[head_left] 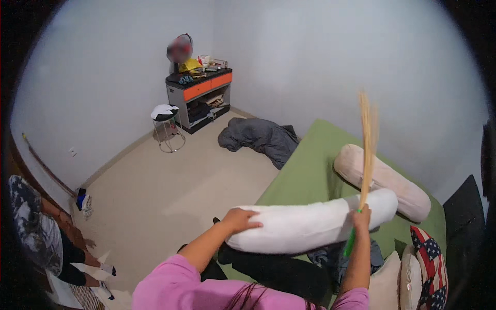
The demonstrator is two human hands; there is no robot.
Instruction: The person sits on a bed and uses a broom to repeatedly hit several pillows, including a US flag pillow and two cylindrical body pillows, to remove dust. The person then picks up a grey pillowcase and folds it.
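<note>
In my right hand [361, 218] is a bed broom [368, 150] of thin straw-coloured sticks, gripped by its green handle, with the bristles pointing up and slightly blurred. A long white bolster [305, 227] lies crosswise in front of me, above my dark-trousered legs. My left hand [241, 220] grips its left end, thumb along the top. The right end passes beside my right hand. Beyond it, a second, pale pink bolster [385, 181] rests on the green-sheeted bed [299, 178].
Pillows, one with a star-and-stripe pattern [430, 266], sit at the bed's right. A grey blanket [258, 139] is heaped on the floor beside the bed. Farther back are a stool [166, 116] and an orange-fronted dressing table [206, 88]. Another person [46, 237] stands at the left.
</note>
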